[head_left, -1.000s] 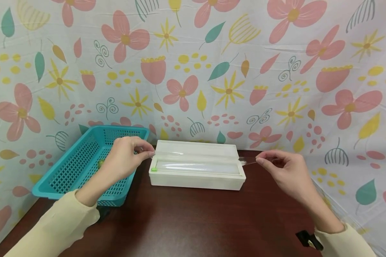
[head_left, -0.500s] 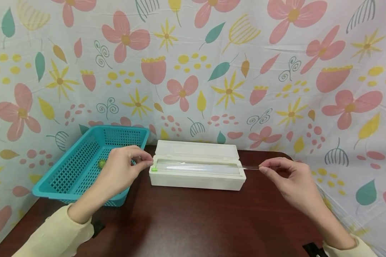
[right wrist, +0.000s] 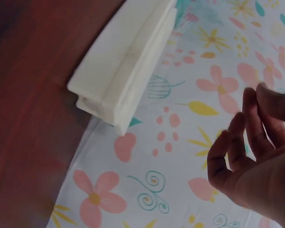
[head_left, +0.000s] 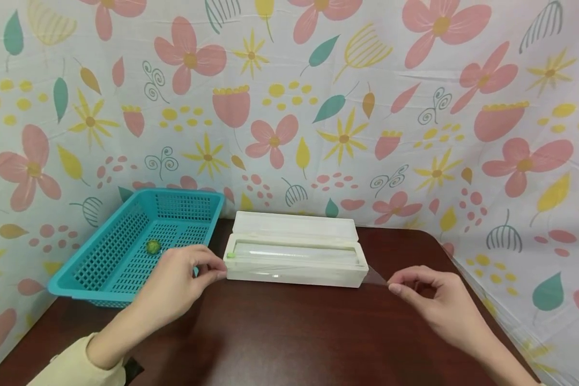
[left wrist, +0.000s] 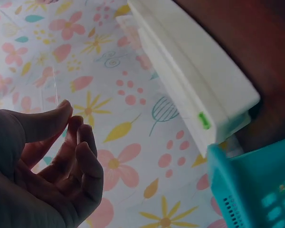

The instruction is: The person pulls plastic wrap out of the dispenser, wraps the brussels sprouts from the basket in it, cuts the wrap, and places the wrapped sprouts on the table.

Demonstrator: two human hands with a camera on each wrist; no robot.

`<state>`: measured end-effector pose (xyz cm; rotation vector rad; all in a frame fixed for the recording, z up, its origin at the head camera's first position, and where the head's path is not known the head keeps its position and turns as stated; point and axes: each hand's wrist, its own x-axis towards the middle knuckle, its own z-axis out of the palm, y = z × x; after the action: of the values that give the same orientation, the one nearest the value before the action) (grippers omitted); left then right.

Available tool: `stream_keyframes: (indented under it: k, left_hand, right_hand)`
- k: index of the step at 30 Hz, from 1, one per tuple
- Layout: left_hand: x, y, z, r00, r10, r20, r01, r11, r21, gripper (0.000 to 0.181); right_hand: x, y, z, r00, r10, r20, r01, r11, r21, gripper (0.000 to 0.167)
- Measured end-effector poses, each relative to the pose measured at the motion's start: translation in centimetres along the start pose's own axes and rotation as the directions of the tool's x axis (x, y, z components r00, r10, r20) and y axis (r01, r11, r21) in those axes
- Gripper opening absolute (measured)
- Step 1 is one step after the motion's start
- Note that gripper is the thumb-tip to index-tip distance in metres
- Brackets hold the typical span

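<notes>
A white cling film dispenser box [head_left: 296, 226] stands on the table with its lid tipped back, and a roll of clear film [head_left: 294, 253] lies inside. A sheet of cling film [head_left: 375, 276] comes over the box's front and is hard to see. My left hand [head_left: 183, 276] pinches its left corner between thumb and forefinger, beside the box's front left corner. To the right of the box, my right hand [head_left: 436, 300] pinches the other corner. A green slider [head_left: 231, 255] sits at the box's left end. In the left wrist view, a thin film edge [left wrist: 56, 88] rises from the fingertips.
A teal plastic basket [head_left: 94, 241] stands left of the box, close to my left forearm. A small green-yellow round thing [head_left: 153, 246] lies in it. Behind the dark red-brown table [head_left: 299, 332] hangs a flowered cloth [head_left: 280, 69].
Both hands have come down and toward me, drawing the film from above the roll to over the box's front edge. The box and the basket have stayed in place.
</notes>
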<state>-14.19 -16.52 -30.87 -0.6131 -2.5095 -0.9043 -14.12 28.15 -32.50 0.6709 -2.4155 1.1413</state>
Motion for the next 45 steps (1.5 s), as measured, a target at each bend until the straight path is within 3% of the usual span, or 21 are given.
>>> stream_keyframes:
  k: [5,10,20,25,35,45]
  left_hand:
    - [-1.9,-0.5,0.9,0.998,0.017,0.061,-0.017,1.0,0.006,0.025]
    - [-3.5,-1.1,2.0,0.994,0.007,0.11,-0.008,1.0,0.007,0.025]
    - [-5.3,-2.9,4.6,0.984,0.017,0.177,-0.032,0.996,0.079,0.021]
    - [-5.8,-3.7,6.0,0.972,0.031,0.233,-0.059,0.991,0.116,0.018]
    - [-6.2,-5.5,8.1,0.95,0.03,0.312,-0.068,0.991,0.111,0.022]
    - [-6.0,-6.1,8.9,0.942,0.046,0.333,-0.089,0.989,0.115,0.021]
  right_hand:
    - [-1.5,1.1,0.2,0.993,-0.036,0.11,0.034,0.999,0.024,0.023]
    - [-2.3,2.0,0.7,0.984,-0.033,0.174,0.027,0.999,0.037,0.024]
    - [-3.8,4.1,2.7,0.946,-0.107,0.305,0.087,0.993,0.077,0.028]
    - [-3.9,5.5,3.5,0.926,-0.113,0.361,0.108,0.994,0.033,0.026]
    - [-3.7,7.5,5.0,0.874,-0.115,0.472,0.12,0.993,0.021,0.018]
    - [-3.6,7.8,5.7,0.861,-0.078,0.502,0.108,0.994,-0.03,0.019]
